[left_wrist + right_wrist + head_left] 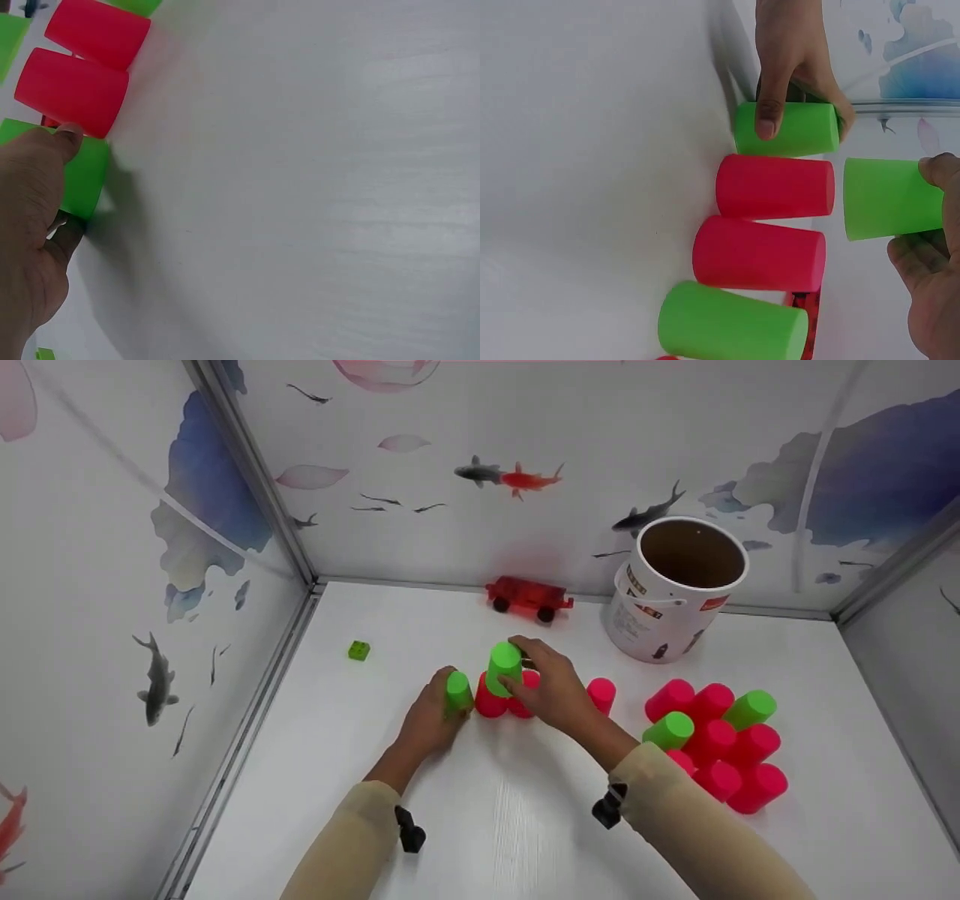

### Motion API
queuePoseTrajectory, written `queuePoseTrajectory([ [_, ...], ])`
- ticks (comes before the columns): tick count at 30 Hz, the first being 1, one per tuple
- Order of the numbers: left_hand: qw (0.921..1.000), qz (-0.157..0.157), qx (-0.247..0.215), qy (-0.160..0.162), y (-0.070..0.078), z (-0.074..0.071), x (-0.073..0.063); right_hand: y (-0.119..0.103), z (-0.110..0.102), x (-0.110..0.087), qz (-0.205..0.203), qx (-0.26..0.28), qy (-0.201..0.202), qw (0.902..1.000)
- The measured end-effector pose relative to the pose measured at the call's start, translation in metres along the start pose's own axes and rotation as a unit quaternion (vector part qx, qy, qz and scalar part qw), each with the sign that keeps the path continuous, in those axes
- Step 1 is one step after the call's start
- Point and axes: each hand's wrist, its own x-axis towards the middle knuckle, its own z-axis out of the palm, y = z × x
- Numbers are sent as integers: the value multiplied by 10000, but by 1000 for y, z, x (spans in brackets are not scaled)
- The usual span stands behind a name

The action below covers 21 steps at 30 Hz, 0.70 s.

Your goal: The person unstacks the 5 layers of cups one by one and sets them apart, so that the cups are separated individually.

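A row of upside-down plastic cups stands on the white table. My left hand (429,718) grips the green cup (458,691) at the row's left end, thumb on one side and fingers on the other. Beside that cup are two red cups, the nearer one (776,187) and the second one (759,253), then another green cup (731,322). My right hand (556,688) holds a green cup (504,666) in the air above the red pair, thumb and fingers on opposite sides. In the head view this hand hides part of the row; a red cup (602,695) shows beyond it.
On the right, several red cups (757,787) stand clustered with two green ones, partly behind my right sleeve. A white bucket (652,634) is at the back right. Along the back wall sits a red toy wagon (529,596). A small green block (359,650) lies at left.
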Motion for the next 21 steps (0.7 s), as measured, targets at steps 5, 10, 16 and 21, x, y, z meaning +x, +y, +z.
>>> queuePoseTrajectory([
  [5, 9999, 82, 47, 48, -1, 1, 1, 9, -25, -21, -6, -54, 33, 10000],
  [10, 9999, -8, 136, 61, 2, 0, 0, 19, -49, -45, 84, -218, 46, 9997],
  [16, 9998, -173, 119, 19, 4, 0, 0, 29, -75, -78, 334, -583, 110, 9977],
  [21, 9996, -241, 146, -28, 5, 1, 1, 35, -91, -107, 389, -752, 146, 9963],
])
